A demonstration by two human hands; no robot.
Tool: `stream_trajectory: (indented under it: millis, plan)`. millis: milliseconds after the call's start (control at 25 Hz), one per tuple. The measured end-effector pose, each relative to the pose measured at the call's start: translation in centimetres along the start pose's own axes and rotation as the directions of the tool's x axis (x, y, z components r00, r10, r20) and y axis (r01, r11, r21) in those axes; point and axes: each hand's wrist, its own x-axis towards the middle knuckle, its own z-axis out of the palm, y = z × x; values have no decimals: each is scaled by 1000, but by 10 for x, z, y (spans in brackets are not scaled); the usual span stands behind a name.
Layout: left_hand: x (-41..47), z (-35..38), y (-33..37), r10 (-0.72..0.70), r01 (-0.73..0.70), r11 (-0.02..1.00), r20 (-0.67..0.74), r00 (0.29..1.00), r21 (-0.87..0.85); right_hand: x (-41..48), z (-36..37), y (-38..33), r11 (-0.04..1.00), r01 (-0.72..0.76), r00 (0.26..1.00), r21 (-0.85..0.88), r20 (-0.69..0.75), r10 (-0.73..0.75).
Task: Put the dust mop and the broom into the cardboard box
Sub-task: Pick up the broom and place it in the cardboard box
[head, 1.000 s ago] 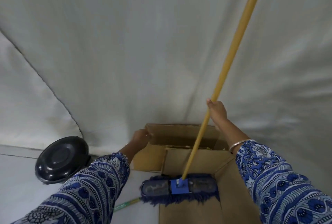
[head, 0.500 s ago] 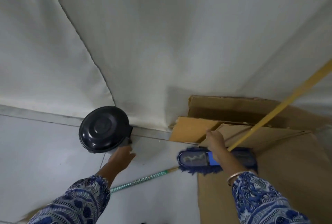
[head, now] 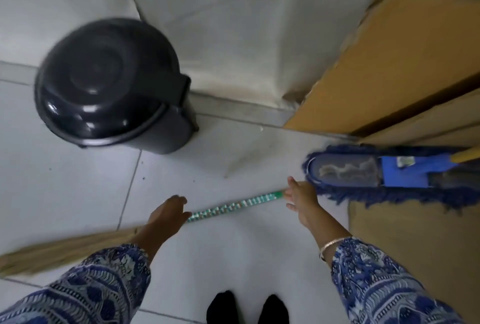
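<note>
A broom [head: 233, 205] with a green patterned handle and straw bristles lies flat on the white tile floor, bristles to the left. My left hand [head: 168, 213] hovers open over the handle near the bristles. My right hand [head: 301, 197] is open at the handle's far tip, fingers spread. The blue dust mop [head: 376, 174] rests with its fringed head on the edge of the cardboard box [head: 389, 69], its yellow pole running off the right side. Neither hand touches the mop.
A black lidded bin [head: 111, 84] stands on the floor at the left, close to a white cloth-covered wall [head: 246, 24]. A cardboard flap [head: 415, 245] lies on the floor at the right. My dark shoes [head: 246, 308] show at the bottom.
My right hand has let go of the mop pole and dropped to the broom's handle tip. My left hand moved down toward the broom. My view tilted down to the floor.
</note>
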Motion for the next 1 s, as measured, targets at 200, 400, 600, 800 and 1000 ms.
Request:
stream_trajectory:
  millis: [200,400,600,800,1000]
  plan:
    - [54,82,-24,63,-59,993,-45,997,100,61,52,65,984,-171,983,42,78,167]
    - [68,116,-41,124,-67,952,-174,977,298,88,86,100,963,-214,976,164,83,203]
    - [69,123,-45,192,-121,945,-217,957,303,82,102,97,937,-225,968,266,170,184]
    - [37,100,-36,196,-138,954,-205,959,268,42,93,70,891,-202,974,406,179,140]
    - [-22,33,10,190,-161,976,-214,958,147,-30,49,8,866,-51,995,497,98,3]
